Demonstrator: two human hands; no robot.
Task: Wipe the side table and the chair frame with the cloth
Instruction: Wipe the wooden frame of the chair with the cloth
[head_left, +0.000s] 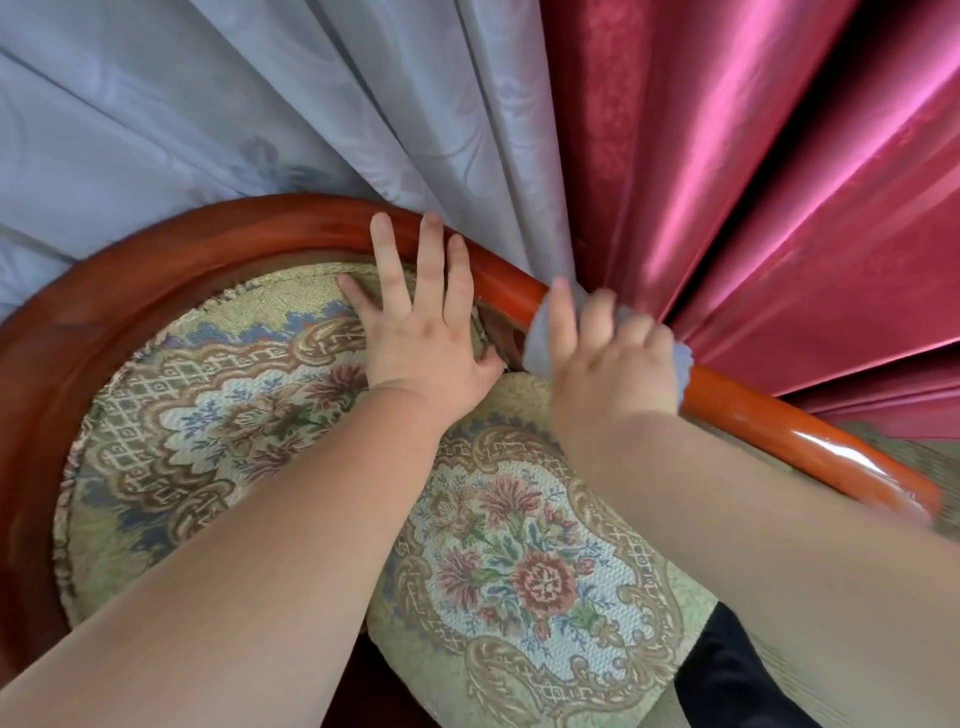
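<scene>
We are wiping the chair frame (753, 410): our right hand (613, 358) grips the cloth (540, 343) around it, left hand (421, 317) flat, steadying. Next, we slide down the arm.

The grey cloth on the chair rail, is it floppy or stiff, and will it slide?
Probably floppy: the cloth wraps round the chair frame under the right hand. It likely slides easily, since the frame looks glossy.
</scene>
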